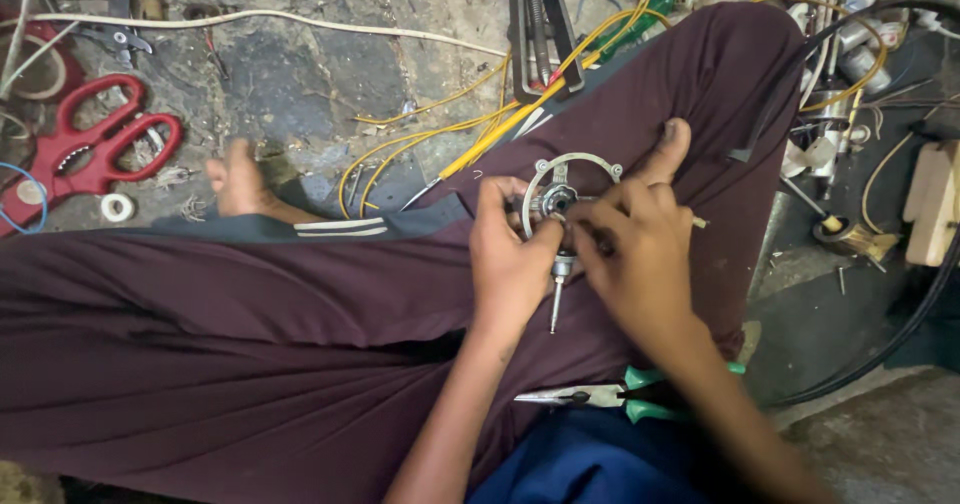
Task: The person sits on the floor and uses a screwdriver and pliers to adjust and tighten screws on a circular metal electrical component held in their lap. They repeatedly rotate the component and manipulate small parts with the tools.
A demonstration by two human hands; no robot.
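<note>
Seen from above, a person sits cross-legged on a stained grey stone floor [300, 74], maroon trousers filling most of the view. Both hands meet over the right knee around a small silver metal motor part with a thin ring-shaped bracket and a short shaft pointing down [557, 204]. The left hand [512, 254] is closed around the part's lower body, steadying it. The right hand [640, 249] pinches at its hub with narrowed fingers, thumb raised; whether it holds a small tool cannot be told. The work looks to be mid-way through fitting or adjusting something at the hub, and the next move likely calls for fine fingertip control while the part stays braced on the knee. Green-handled needle-nose pliers [620, 396] lie on the lap, just below the hands. Yellow insulated wires [440, 139] trail across the floor beyond the knee. Red-handled scissors [95, 144] lie at far left (beside a small white tape roll [118, 207]). No packages, labels or signs are legible.
</note>
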